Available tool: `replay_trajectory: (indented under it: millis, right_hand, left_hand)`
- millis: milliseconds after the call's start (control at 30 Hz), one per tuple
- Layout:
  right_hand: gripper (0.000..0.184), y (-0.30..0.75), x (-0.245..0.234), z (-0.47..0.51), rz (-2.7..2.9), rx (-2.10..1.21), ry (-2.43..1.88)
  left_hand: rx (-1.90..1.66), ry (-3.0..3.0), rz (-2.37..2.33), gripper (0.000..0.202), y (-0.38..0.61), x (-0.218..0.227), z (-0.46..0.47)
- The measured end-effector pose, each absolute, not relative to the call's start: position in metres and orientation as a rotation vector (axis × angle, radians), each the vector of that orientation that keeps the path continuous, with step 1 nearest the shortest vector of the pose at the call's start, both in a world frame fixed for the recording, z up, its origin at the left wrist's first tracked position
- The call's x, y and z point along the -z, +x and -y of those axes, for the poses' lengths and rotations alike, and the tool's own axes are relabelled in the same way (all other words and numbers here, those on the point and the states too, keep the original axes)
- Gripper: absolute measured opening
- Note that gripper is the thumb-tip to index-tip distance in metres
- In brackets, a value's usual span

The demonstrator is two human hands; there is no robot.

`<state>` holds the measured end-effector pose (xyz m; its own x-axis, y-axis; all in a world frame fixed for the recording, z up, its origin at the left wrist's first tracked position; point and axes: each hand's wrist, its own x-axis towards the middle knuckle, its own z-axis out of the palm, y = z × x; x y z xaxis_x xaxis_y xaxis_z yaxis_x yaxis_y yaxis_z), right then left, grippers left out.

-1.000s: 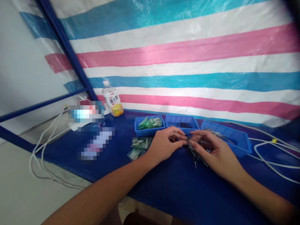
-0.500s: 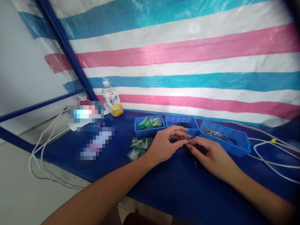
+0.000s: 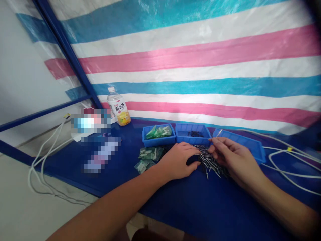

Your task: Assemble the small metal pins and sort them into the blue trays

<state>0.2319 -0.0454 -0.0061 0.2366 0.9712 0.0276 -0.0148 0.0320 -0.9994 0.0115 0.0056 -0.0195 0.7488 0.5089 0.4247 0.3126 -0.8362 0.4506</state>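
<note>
Metal pins [image 3: 209, 161], dark and silver mixed, are lying in a loose heap on the tabletop [image 3: 185, 197], nearer its far edge than its near edge, just in front of the middle tray [image 3: 192, 139] and the right-hand tray [image 3: 250, 143]. What is changing is the grip: the right hand [image 3: 232, 150] is rising over the heap's right side, thumb and forefinger closing on one silver pin [image 3: 219, 133], which is pointing up in front of the right-hand tray. That pin is apparently coming free of the others, so it is likely being handled singly. The left hand [image 3: 179, 160] is resting at the heap's left edge, thumb and fingers standing parted; whether it is holding any pins, I cannot tell.

Half a second ago the fingertips were meeting over the heap; now the hands are standing apart, and more pins are showing between them. The right hand is now hiding the silver pins that were showing inside the right-hand tray.
</note>
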Motion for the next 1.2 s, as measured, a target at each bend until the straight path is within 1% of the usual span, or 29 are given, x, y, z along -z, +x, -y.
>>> replay_trajectory:
  millis: [100,167,367,633,833,1033,1200]
  right_hand:
    - [0.047,0.232,0.004,0.045,0.841,-1.093,-1.275]
    - [0.047,0.231,0.004,0.046,0.811,-1.135,-1.296]
    - [0.044,0.229,0.007,0.050,0.937,-1.161,-1.257]
    - [0.046,0.230,0.008,0.051,1.183,-1.065,-1.308]
    - [0.054,0.226,0.000,0.060,1.447,-0.961,-1.405]
    - [0.051,0.223,-0.001,0.061,1.516,-0.932,-1.393]
    - [0.048,0.223,0.002,0.062,1.546,-0.931,-1.394]
  left_hand:
    - [-0.682,2.640,-0.685,0.029,0.010,0.021,-0.008]
    - [-0.662,2.650,-0.714,0.027,0.009,0.022,-0.009]
    - [-0.694,2.639,-0.726,0.028,0.007,0.026,-0.015]
    - [-0.775,2.614,-0.802,0.029,0.005,0.027,-0.015]
    - [-0.988,2.543,-0.765,0.028,0.007,0.023,-0.013]
    - [-1.207,2.351,-0.732,0.027,0.009,0.013,-0.010]
    - [-1.233,2.302,-0.723,0.033,0.010,0.009,-0.008]
